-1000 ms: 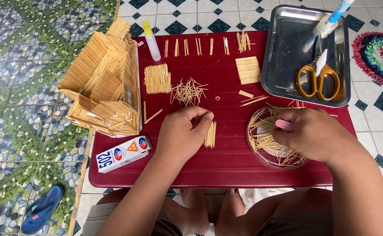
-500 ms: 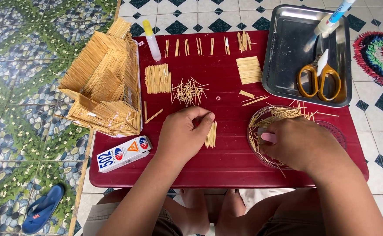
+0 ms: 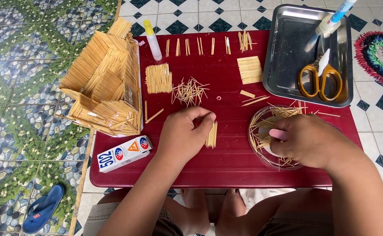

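Table (image 3: 226, 161): dark red plastic, smooth, faint ribbing, semi-gloss. Tray (image 3: 287, 52): bare metal, brushed, reflective. Scissors (image 3: 320, 78): amber plastic handles, glossy. Toothpicks (image 3: 190, 91): pale raw wood, matt. House model (image 3: 104, 83): same wooden sticks, rough, ridged surface. Round dish (image 3: 261, 131): clear plastic, shiny. Glue box (image 3: 124, 153): printed card, smooth. Rug (image 3: 381, 54): woven cloth, coarse. Floor tiles (image 3: 21, 87): glazed.

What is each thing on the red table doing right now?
Left hand: fingertips pinched, resting on a small toothpick panel.
Right hand: inside the round clear dish, among loose toothpicks.
Toothpick house: standing, partly built.
Scissors: lying in the metal tray.
Glue bottle: lying down, yellow cap on.
Glue box: lying flat.
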